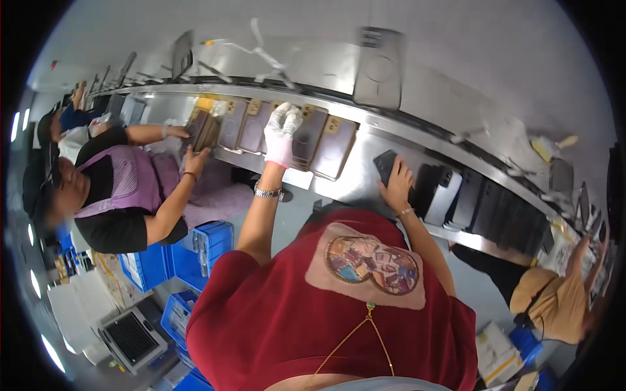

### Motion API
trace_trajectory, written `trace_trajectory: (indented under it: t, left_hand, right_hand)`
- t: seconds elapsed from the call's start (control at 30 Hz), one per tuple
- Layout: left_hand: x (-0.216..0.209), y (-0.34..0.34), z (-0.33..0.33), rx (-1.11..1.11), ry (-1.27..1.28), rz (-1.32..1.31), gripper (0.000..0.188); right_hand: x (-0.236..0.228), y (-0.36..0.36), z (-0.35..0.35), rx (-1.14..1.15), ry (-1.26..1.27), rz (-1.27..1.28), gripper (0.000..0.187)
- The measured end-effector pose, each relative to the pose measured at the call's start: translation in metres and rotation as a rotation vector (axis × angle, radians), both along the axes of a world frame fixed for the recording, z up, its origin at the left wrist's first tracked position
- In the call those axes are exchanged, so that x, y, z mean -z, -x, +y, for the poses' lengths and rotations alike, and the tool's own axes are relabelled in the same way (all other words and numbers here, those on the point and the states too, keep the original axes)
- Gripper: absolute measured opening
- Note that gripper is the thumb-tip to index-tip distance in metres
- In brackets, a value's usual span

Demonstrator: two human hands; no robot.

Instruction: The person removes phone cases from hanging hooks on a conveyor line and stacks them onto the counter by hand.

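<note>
My left hand point(282, 133), in a pink and white glove, reaches over a row of purple-grey phone cases on the bench. Its fingers are curled together, and whatever they may pinch is hidden. Just right of it lie a case with a pale ring point(308, 135) and another with a gold camera frame point(334, 148). My bare right hand point(398, 187) grips a dark phone case point(385, 165), tilted above the metal bench. Farther right, several dark and grey phone cases point(445, 195) lie side by side.
The metal bench point(372, 156) runs across, with a rail behind it. A large translucent case point(379, 68) stands upright at the back. To my left, a co-worker point(124, 179) holds brown cases; another person point(548, 300) is at right. Blue bins point(212, 247) stand behind on the left.
</note>
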State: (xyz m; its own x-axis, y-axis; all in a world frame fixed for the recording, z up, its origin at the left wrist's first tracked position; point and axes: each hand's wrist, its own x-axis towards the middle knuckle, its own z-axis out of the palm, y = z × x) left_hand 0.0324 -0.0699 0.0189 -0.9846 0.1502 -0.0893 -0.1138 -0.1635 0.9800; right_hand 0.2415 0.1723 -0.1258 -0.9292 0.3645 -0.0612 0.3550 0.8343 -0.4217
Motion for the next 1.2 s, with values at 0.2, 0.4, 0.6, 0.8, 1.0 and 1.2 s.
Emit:
trace_trajectory:
  t: [0.2,0.4,0.6,0.8,1.0,1.2]
  left_hand:
    - [-0.013,0.051,0.042,-0.176,0.149,0.325,0.073]
    - [-0.049,0.096,0.124,0.254,-0.046,0.233,0.071]
    - [-0.055,0.069,0.182,0.52,-0.026,0.159,0.043]
    - [-0.055,0.026,0.214,0.732,-0.237,0.256,0.038]
    - [-0.055,-0.004,0.255,0.734,-0.193,0.235,0.034]
    - [-0.062,-0.033,0.301,0.661,0.075,0.627,0.033]
  right_hand:
    - [-0.036,-0.009,0.049,0.028,0.291,-0.11,0.101]
    - [-0.266,0.003,0.093,-0.283,1.078,0.432,0.078]
    - [-0.303,0.056,0.159,-0.211,0.775,0.631,0.079]
    - [-0.316,0.004,0.177,-0.183,0.94,0.696,0.084]
    - [-0.35,0.016,0.187,-0.124,0.623,0.52,0.086]
    - [-0.333,0.054,0.179,-0.219,-0.08,0.324,0.085]
